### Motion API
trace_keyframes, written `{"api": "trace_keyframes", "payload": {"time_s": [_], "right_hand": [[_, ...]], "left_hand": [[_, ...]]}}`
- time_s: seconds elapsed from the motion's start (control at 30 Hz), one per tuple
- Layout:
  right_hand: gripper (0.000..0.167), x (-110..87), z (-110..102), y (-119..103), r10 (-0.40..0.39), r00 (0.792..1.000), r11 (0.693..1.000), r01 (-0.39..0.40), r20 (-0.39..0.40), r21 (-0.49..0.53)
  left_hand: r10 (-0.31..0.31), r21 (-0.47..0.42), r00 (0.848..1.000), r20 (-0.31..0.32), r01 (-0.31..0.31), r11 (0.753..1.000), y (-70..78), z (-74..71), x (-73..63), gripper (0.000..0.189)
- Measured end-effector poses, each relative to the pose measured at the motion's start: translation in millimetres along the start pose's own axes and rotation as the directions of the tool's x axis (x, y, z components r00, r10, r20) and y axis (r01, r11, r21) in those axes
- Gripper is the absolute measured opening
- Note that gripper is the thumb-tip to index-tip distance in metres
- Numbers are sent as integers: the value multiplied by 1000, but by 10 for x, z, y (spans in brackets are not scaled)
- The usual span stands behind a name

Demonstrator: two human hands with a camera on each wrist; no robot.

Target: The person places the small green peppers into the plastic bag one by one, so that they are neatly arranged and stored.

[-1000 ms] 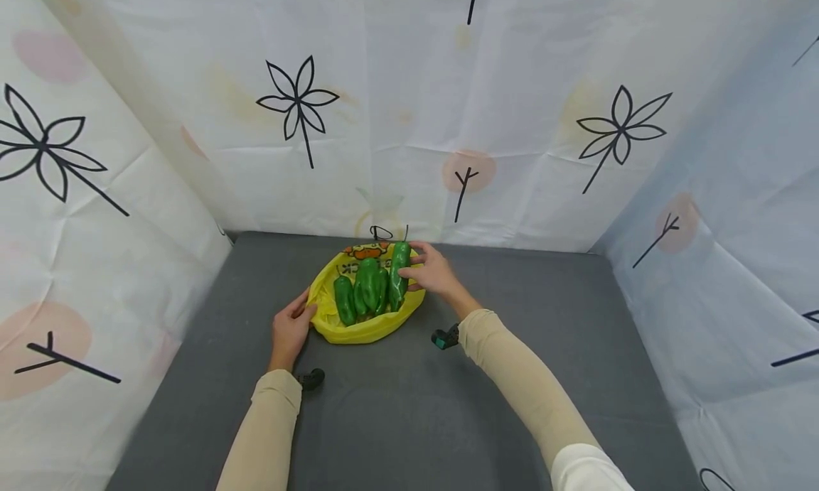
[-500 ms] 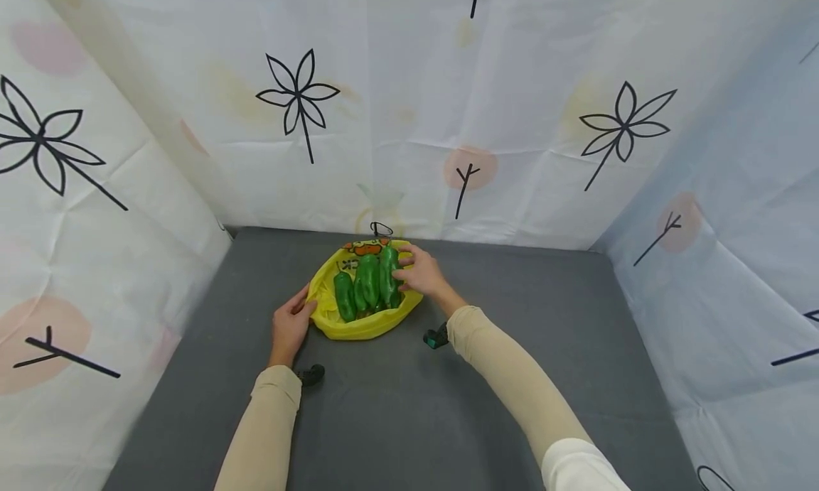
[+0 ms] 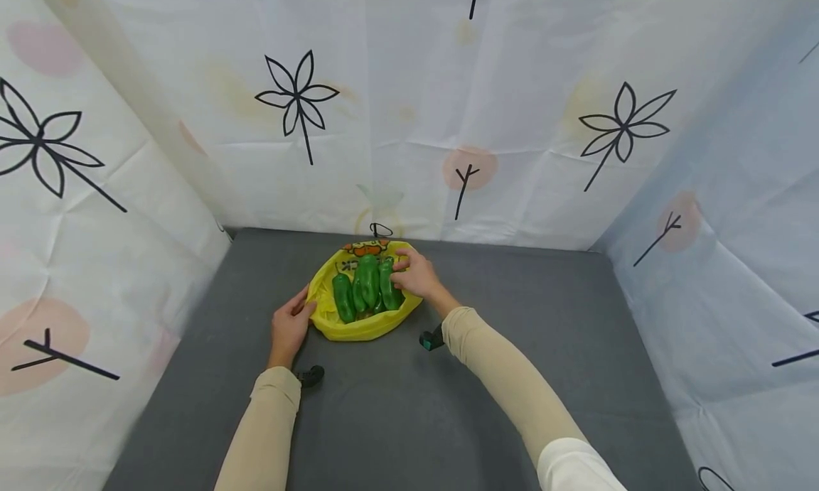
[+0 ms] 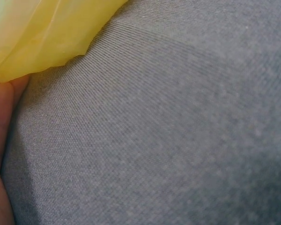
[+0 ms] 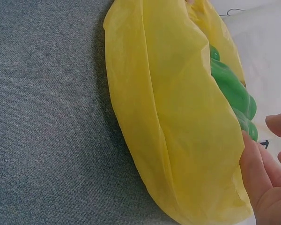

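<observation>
A yellow plastic bag (image 3: 365, 330) with its rim rolled out lies on the table, holding several green peppers (image 3: 367, 281) side by side. My left hand (image 3: 291, 326) pinches the bag's left edge; in the left wrist view, fingers (image 4: 2, 112) reach under the yellow plastic (image 4: 51, 42). Inside the right part of the bag, my right hand (image 3: 419, 274) is at the rightmost pepper (image 3: 387, 285). Its fingers stand apart in the right wrist view, one touching near a green pepper (image 5: 232, 89) behind the bag's wall (image 5: 178, 117).
The dark grey table (image 3: 397, 413) carries the bag near its back edge. White cloth walls (image 3: 409, 107) with printed flowers rise behind and on both sides. Dark wrist devices (image 3: 311, 376) sit by both sleeves.
The right hand has moved left with the pepper it held upright at the bag's right side. That pepper now sits lower beside the others, and the fingers have loosened. The left hand stays put.
</observation>
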State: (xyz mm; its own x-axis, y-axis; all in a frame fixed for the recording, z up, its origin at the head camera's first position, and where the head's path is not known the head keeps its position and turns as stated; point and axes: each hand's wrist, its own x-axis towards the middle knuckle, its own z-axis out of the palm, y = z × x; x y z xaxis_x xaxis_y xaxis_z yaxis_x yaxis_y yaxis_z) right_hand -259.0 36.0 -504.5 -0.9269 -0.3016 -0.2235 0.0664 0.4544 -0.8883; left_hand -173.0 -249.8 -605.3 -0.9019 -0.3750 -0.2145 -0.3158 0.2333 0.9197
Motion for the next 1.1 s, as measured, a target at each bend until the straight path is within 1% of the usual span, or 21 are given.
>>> {"api": "trace_keyframes", "payload": {"time_s": [0.23,0.4,0.63,0.73,0.9,1.03,1.1], "right_hand": [[65,6,1,24,7,1000,999,-7,-6,-36],[64,15,-18,58,0,1000,999,-1,-10,-55],[60,13,-71,111,-23,999,998,21,-29,-55],[58,-1,-107,122,-33,998,996,29,-47,-82],[55,-42,-170,131,-81,994,984,69,-69,-163],[53,-65,-227,140,-142,987,964,120,-80,-237],[52,-72,-260,139,-170,982,955,143,-86,-260]], "left_hand": [[-6,18,1000,5,6,1000,-5,5,21,47],[-15,-10,1000,17,16,1000,0,12,34,49],[-21,-50,999,40,23,998,7,5,78,52],[-23,-21,999,43,24,999,38,-19,83,52],[-22,84,999,44,18,996,97,-82,54,54],[9,157,999,31,-14,988,178,-141,44,56],[28,200,999,18,-31,979,232,-172,38,57]]}}
